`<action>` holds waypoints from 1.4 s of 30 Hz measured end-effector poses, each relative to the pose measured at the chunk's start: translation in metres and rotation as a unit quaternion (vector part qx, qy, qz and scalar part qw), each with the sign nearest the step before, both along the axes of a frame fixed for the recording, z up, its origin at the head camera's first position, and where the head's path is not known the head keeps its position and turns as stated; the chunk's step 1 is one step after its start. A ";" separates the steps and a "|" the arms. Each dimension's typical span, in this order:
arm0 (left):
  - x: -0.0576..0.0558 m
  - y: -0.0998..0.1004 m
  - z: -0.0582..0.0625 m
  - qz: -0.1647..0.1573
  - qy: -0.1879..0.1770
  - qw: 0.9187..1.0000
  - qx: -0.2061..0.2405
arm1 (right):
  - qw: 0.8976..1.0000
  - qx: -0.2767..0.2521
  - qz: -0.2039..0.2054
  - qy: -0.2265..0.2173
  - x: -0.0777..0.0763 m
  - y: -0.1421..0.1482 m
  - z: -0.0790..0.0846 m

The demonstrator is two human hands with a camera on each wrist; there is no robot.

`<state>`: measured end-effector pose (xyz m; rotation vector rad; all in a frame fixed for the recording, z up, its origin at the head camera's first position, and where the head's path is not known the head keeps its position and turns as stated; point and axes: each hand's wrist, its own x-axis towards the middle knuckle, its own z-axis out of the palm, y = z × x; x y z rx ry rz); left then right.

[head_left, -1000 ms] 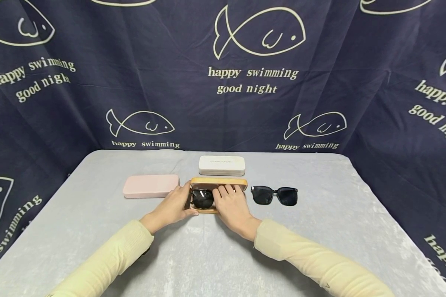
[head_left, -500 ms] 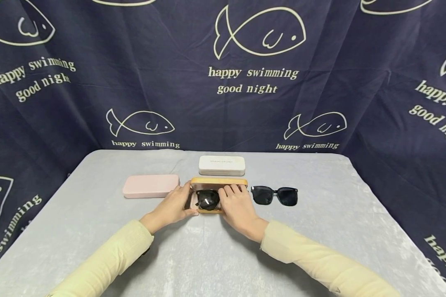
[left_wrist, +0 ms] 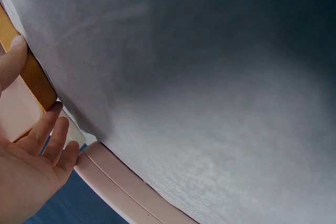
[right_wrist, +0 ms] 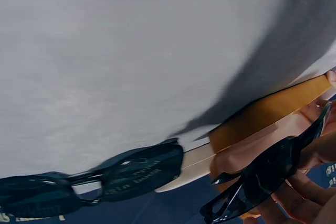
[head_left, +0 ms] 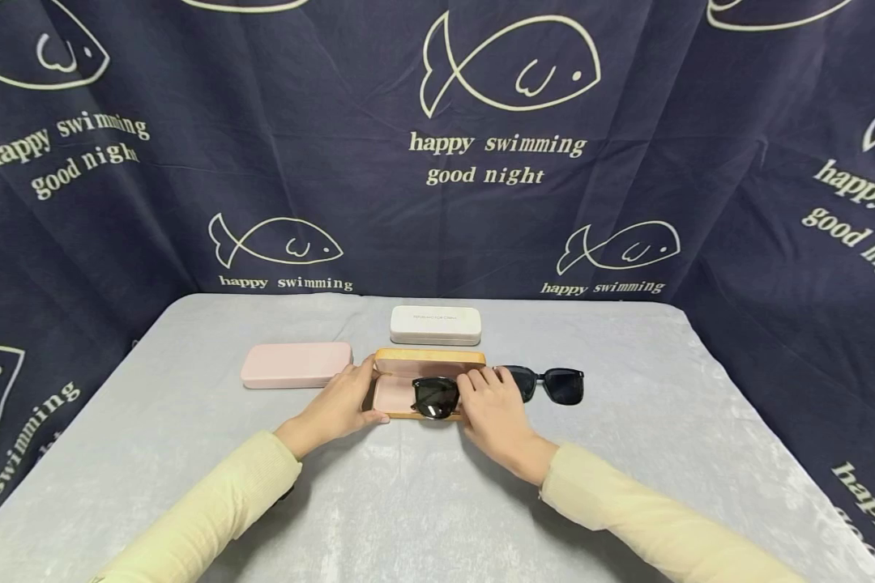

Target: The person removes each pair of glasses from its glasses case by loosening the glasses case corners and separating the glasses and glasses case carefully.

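While the left hand (head_left: 335,407) grips the lid-raised orange case (head_left: 429,355) at its nine-o'clock end, the right hand (head_left: 497,414) pinches black sunglasses (head_left: 436,400) over its three-o'clock half, their long axis running roughly nine to three, the uncovered lens pointing toward nine.

Gloss against matt and plush
The held sunglasses (head_left: 437,398) and loose sunglasses (head_left: 565,386) look glossy, plastic-framed; the yellow case (head_left: 430,355), white case (head_left: 435,325) and pink case (head_left: 296,364) smooth, the last matt; the desk cover (head_left: 386,518) plush cloth, the backdrop (head_left: 335,97) creased cloth.
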<state>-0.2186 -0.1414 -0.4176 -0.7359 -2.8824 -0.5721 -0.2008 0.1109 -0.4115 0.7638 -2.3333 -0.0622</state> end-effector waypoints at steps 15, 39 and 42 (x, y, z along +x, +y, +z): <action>0.000 -0.002 -0.001 -0.009 0.010 1.000 -0.001 | 0.996 -0.066 -0.033 -0.046 0.000 0.039 0.001; 0.002 -0.001 0.001 -0.007 0.002 1.000 0.001 | 0.991 -0.080 -0.069 -0.088 0.004 0.083 -0.006; 0.002 -0.001 0.001 -0.008 0.002 1.000 0.001 | 0.991 -0.075 -0.071 -0.091 0.004 0.086 -0.007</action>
